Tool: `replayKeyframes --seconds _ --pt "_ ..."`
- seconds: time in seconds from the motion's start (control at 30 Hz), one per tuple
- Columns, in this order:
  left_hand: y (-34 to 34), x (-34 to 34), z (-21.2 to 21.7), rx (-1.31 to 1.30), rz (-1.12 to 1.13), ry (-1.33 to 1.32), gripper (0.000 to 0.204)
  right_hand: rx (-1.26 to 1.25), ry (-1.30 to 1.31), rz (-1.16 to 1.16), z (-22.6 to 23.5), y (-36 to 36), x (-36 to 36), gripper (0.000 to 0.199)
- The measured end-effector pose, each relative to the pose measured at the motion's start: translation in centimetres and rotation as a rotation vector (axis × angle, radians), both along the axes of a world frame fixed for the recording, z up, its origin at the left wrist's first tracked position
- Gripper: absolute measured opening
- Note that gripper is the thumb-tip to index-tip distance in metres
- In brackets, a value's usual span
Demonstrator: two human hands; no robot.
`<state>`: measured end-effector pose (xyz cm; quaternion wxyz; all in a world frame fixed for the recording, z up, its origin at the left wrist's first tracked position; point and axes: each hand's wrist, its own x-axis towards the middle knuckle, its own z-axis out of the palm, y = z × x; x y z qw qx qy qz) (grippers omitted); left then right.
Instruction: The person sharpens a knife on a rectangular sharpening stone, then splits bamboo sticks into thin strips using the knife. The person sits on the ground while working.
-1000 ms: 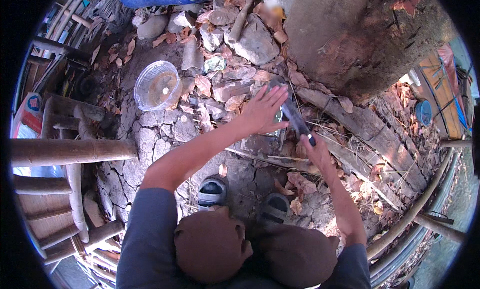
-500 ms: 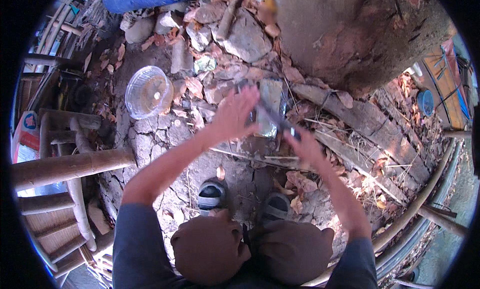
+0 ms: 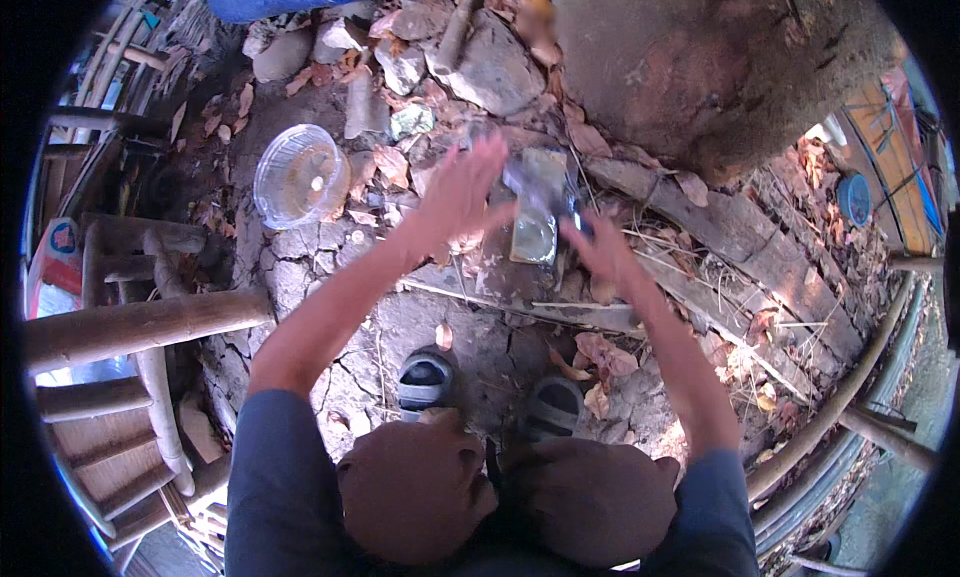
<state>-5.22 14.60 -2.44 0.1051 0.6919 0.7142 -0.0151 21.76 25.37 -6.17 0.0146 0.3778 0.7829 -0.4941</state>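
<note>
A long dark knife (image 3: 540, 189), smeared by motion, lies slantwise over a wet, rectangular sharpening stone (image 3: 536, 239) on the ground. Its handle end is in my right hand (image 3: 606, 255), whose fingers are closed around it. At the far left end of the blade is my left hand (image 3: 462, 189), with the fingertips over the metal and the thumb sticking out toward the stone. Blur hides exactly how the left fingers grip and whether the edge touches the stone.
A clear round plastic tub (image 3: 300, 177) with brownish liquid stands to the left. Beyond the stone are rocks (image 3: 490, 67) and a big boulder (image 3: 700, 87). Weathered planks (image 3: 720, 227) and dry leaves lie right. A wooden pole frame (image 3: 150, 327) juts in from the left.
The knife and both hands have shifted slightly up and away from me across the stone. More of the stone's near end shows now.
</note>
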Motion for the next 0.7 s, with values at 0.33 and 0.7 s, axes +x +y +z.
replayKeyframes --seconds 0.33,0.7 --pt "-2.0 2.5 -0.3 0.126 0.001 0.001 0.096 0.108 -0.004 0.023 -2.6 -1.7 2.6 0.073" --pt "0.1 0.6 4.1 0.298 0.108 -0.178 0.083 0.657 -0.056 0.091 3.3 0.3 1.2 0.040"
